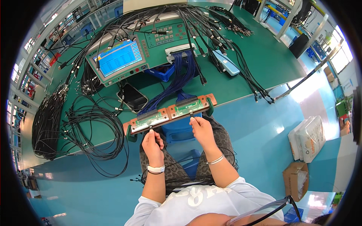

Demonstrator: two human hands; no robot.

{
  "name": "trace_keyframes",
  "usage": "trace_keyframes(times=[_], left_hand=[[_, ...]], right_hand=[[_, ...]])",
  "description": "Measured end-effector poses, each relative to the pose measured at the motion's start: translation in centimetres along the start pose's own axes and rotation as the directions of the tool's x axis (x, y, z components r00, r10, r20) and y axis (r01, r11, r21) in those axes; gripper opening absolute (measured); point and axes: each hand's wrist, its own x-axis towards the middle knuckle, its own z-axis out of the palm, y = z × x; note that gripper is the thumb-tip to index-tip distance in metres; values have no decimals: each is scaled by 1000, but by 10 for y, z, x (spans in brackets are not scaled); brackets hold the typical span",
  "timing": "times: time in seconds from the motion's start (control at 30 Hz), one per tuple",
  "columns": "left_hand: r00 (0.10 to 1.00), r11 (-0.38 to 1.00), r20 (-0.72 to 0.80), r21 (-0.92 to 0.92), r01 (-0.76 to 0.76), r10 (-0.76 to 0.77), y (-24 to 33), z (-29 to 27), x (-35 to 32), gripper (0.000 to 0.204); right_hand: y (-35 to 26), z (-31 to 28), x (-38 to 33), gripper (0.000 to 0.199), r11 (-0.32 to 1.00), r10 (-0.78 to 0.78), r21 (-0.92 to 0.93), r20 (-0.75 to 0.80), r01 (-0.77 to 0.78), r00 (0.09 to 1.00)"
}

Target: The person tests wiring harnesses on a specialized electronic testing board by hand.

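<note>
A long copper-coloured test fixture [168,114] with two green circuit boards lies along the table's front edge. Thick bundles of blue wires [177,81] run from it to a cable tester [117,58] with a lit blue screen. My left hand [152,146] is closed in a pinch at the front of the left board, on a small dark cable connector [151,128]. At the right board, my right hand [203,131] pinches another cable connector [191,114]. The fingers mostly cover both connectors, and whether they are fully seated I cannot tell. Black cables [173,184] lie across my lap.
Many black cables [181,13] drape over the tester, with a coiled heap [96,128] and a dense bundle [49,124] at the left. A dark phone [132,98] and a light blue phone-like case [227,63] lie on the green table. A cardboard box [296,180] stands on the floor.
</note>
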Motion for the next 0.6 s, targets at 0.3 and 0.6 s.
trace_keyframes(times=[0.3,0.6], left_hand=[[996,999,79,27,26,-29,5,-14,5,29],[912,145,330,917,-371,245,-12,-140,-20,18]], right_hand=[[13,5,14,36,980,-159,-130,-37,153,987],[-11,-115,-46,14,887,-313,-406,-173,222,934]])
